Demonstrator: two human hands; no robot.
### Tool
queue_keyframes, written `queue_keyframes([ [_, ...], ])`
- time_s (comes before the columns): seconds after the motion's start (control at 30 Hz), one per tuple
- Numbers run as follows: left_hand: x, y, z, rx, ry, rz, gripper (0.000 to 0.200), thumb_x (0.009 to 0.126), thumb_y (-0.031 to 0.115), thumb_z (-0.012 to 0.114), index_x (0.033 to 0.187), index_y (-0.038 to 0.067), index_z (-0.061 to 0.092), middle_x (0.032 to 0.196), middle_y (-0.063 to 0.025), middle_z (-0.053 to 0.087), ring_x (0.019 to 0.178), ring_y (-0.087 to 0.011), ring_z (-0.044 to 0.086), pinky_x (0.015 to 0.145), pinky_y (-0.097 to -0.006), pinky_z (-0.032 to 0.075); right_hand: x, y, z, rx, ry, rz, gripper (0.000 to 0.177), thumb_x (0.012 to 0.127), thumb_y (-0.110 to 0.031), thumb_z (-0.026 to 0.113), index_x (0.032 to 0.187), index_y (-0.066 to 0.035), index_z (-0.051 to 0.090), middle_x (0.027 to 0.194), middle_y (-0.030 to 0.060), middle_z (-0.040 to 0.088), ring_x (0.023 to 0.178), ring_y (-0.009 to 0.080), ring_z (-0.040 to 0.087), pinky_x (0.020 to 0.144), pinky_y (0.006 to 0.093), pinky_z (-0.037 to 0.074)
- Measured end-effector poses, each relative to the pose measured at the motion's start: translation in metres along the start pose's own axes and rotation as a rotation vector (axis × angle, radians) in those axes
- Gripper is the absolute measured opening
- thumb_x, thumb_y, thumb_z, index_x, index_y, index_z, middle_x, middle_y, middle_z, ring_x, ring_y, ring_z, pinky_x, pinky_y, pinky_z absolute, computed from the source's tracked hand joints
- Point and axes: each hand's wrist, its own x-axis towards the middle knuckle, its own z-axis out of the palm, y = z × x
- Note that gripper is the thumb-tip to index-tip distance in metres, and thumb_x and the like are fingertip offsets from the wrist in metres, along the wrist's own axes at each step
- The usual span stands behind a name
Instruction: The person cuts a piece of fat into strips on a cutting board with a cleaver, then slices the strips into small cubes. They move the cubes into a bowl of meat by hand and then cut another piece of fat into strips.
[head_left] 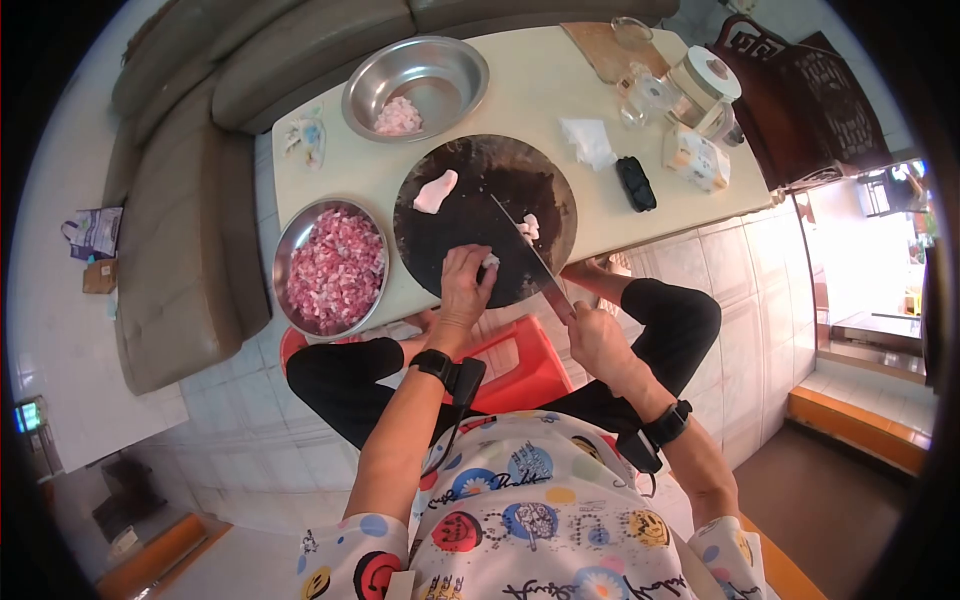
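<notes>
Two hands work over the round dark cutting board, which sits at the near edge of a pale table.

- Left hand: curled palm down, fingertips pinching a small pale piece of meat against the board.
- Right hand: closed around the handle of a knife. The blade runs up and away from that hand and passes just right of the left fingertips. Whether the edge touches the held piece cannot be told.
- Beyond the left hand: a larger pale slab lies flat on the board.
- Just past the blade: a few cut bits.
- Left of the left hand, just beside the board: a steel bowl heaped with pink diced meat.
- Farther out: a second steel bowl with a small pale heap.

Notes on doing the cut well (judgement):
- The held piece is small, so the fingers sit very near the edge. Fingertips are best tucked back, with the knuckles facing the flat of the blade.
- The meat looks fatty and is probably slippery. A firm downward press from the left hand should stop it rolling.
- Short strokes with the tip low on the board should give better control than long draws.
- Force is best sent straight down rather than toward the body, since the board lies close to the table's edge.
</notes>
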Motion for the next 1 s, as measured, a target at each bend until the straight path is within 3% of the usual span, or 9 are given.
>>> queue_keyframes([
  [0.17, -0.005, 0.005, -0.011, -0.078, 0.005, -0.055, 0.026, 0.071, 0.003, 0.07, 0.095, 0.002, 0.061, 0.1, -0.0132, 0.061, 0.094, -0.0317, 0.057, 0.082, -0.0388, 0.046, -0.013, -0.017, -0.01, 0.095, -0.057, 0.045, 0.015, 0.084, -0.009, 0.051, 0.08, 0.006, 0.048, 0.061, 0.0282, 0.055, 0.06, 0.0451, 0.058, 0.056, 0.0504, 0.046],
  [0.43, -0.007, -0.007, -0.004, -0.019, 0.028, -0.007, 0.016, 0.072, 0.001, 0.067, 0.087, 0.002, 0.062, 0.094, -0.0114, 0.063, 0.089, -0.0306, 0.058, 0.078, -0.0374, 0.047, -0.02, -0.021, -0.001, 0.078, -0.094, 0.05, 0.015, 0.085, -0.008, 0.05, 0.082, 0.006, 0.048, 0.063, 0.0272, 0.057, 0.063, 0.0446, 0.059, 0.059, 0.0503, 0.047],
  [0.8, -0.007, -0.012, -0.002, -0.029, -0.004, 0.018, 0.02, 0.068, -0.001, 0.065, 0.087, 0.002, 0.061, 0.092, -0.0112, 0.061, 0.089, -0.0311, 0.057, 0.078, -0.0384, 0.046, 0.002, -0.014, 0.019, 0.171, -0.168, 0.051, 0.015, 0.082, -0.008, 0.054, 0.085, 0.006, 0.048, 0.064, 0.0276, 0.056, 0.067, 0.0453, 0.058, 0.06, 0.0509, 0.045],
  [0.87, -0.006, -0.012, -0.001, -0.041, -0.018, 0.018, 0.02, 0.067, 0.0, 0.065, 0.087, 0.003, 0.061, 0.093, -0.011, 0.061, 0.09, -0.0313, 0.057, 0.079, -0.0392, 0.045, 0.018, -0.011, 0.044, 0.077, -0.071, -0.083, 0.015, 0.076, -0.006, 0.055, 0.084, 0.005, 0.048, 0.065, 0.026, 0.058, 0.068, 0.0434, 0.06, 0.06, 0.0494, 0.047],
  [1.0, -0.005, -0.011, -0.003, 0.025, -0.031, 0.009, 0.02, 0.068, 0.0, 0.064, 0.087, 0.002, 0.06, 0.09, -0.0128, 0.059, 0.086, -0.0321, 0.056, 0.075, -0.039, 0.046, 0.031, -0.034, 0.042, -0.032, -0.067, -0.036, 0.018, 0.071, -0.005, 0.057, 0.083, 0.005, 0.048, 0.066, 0.0244, 0.059, 0.067, 0.0418, 0.061, 0.059, 0.0476, 0.048],
])
